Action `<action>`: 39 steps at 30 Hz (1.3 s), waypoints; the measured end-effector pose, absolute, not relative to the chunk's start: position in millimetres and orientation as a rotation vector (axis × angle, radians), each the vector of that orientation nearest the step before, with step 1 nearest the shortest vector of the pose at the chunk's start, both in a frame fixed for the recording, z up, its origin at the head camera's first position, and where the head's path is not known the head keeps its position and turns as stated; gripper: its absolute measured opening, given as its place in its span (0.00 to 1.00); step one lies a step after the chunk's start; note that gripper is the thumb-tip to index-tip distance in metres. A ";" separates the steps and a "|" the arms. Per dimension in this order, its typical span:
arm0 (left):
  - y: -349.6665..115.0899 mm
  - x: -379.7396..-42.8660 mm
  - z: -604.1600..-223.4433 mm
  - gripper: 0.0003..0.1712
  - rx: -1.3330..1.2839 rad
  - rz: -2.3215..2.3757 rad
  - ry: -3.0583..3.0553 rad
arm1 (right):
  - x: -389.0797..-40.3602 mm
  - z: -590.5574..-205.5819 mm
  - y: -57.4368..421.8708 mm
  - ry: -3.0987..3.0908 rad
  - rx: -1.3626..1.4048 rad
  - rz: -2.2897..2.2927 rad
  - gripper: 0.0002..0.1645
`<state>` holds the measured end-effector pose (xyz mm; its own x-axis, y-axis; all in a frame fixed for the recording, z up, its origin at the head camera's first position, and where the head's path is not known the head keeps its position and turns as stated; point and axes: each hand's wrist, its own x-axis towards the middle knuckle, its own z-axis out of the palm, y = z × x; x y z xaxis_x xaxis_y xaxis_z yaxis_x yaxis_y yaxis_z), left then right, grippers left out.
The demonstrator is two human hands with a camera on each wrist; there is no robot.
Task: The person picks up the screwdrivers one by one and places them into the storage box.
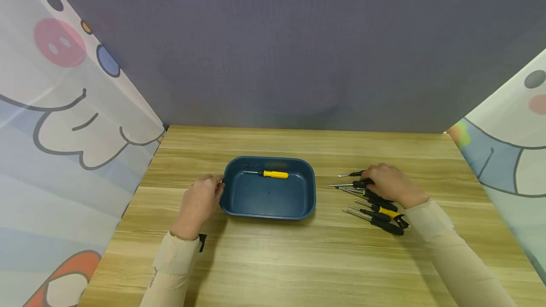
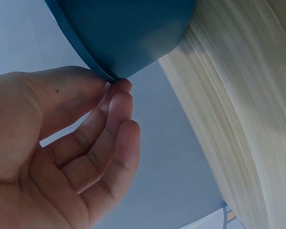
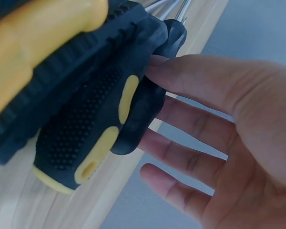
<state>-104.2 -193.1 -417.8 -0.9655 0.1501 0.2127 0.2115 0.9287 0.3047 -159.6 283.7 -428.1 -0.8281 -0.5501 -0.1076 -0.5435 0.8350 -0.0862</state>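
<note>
On the wooden table stands a dark blue tray (image 1: 268, 203). A screwdriver with a yellow handle (image 1: 276, 174) lies in it near the far wall. My left hand (image 1: 199, 203) pinches the tray's left rim between thumb and fingertips; the left wrist view shows the grip at the blue rim (image 2: 88, 59). To the right of the tray, my right hand (image 1: 390, 184) is at the far end of a group of screwdrivers. In the right wrist view its thumb and fingers are on either side of a black screwdriver handle (image 3: 142, 114), partly hidden behind a black-and-yellow handle (image 3: 81, 119).
Several more screwdrivers lie close together beside my right hand, among them a yellow-and-black one (image 1: 388, 212) and a black-handled one (image 1: 387, 226) nearest me. A grey panel (image 1: 298, 60) rises behind the table (image 1: 273, 269), with printed cloth at both sides.
</note>
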 end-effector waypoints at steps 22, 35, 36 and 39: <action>-192.9 -102.1 -418.5 0.11 -0.285 -0.496 -2.893 | -152.4 -416.9 281.5 2.929 -0.883 -0.119 0.16; -192.9 -101.4 -418.1 0.11 -0.274 -0.501 -2.904 | -150.3 -395.2 266.4 2.999 -1.076 -0.214 0.15; -192.9 -101.5 -417.8 0.12 -0.270 -0.500 -2.905 | -149.7 -391.4 262.9 2.997 -1.082 -0.215 0.15; -193.0 -101.5 -417.2 0.12 -0.262 -0.495 -2.907 | -148.6 -379.9 250.5 2.996 -1.108 -0.209 0.14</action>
